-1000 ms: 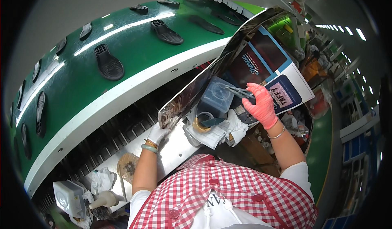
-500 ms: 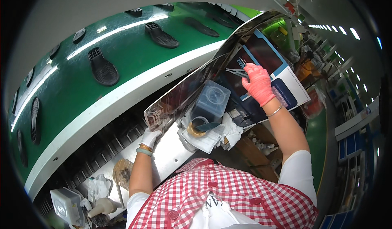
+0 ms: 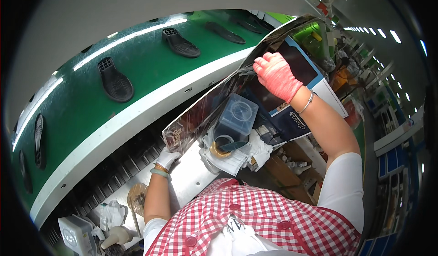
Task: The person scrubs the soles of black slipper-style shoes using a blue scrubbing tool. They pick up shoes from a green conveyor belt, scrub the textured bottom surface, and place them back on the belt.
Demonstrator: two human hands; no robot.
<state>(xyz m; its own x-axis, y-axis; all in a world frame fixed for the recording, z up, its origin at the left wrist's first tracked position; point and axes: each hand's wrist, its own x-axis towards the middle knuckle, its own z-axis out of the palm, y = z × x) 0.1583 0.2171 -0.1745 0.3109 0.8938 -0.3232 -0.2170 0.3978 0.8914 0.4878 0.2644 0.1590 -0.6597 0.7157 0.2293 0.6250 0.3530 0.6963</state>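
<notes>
My left hand (image 3: 167, 157), in a white glove with bangles at the wrist, pinches the near left corner of a dark printed board (image 3: 180, 130) covered in clear plastic. My right hand (image 3: 277, 75), in a pinkish-red glove, is closed at the board's far part, by its upper edge. A slim grey tool (image 3: 247, 71) pokes out at its fingertips; its exact kind is blurred. Between the hands stands a translucent plastic tub (image 3: 238, 112). Beside it lie a yellow tape roll (image 3: 220, 150) and a dark blade-shaped piece (image 3: 233, 145) on white cloths.
Black shoe soles (image 3: 115, 80) lie on a green conveyor belt (image 3: 141, 64) with a white rim. At the lower left are a white container (image 3: 75, 233), a pale bottle (image 3: 116, 237) and a brush-like tool (image 3: 137, 199). Small bottles sit in a wooden compartment (image 3: 285, 171) on the right.
My right hand has moved left and up, bringing the grey tool to the board's far edge. My left hand stays at the corner. My view has shifted slightly.
</notes>
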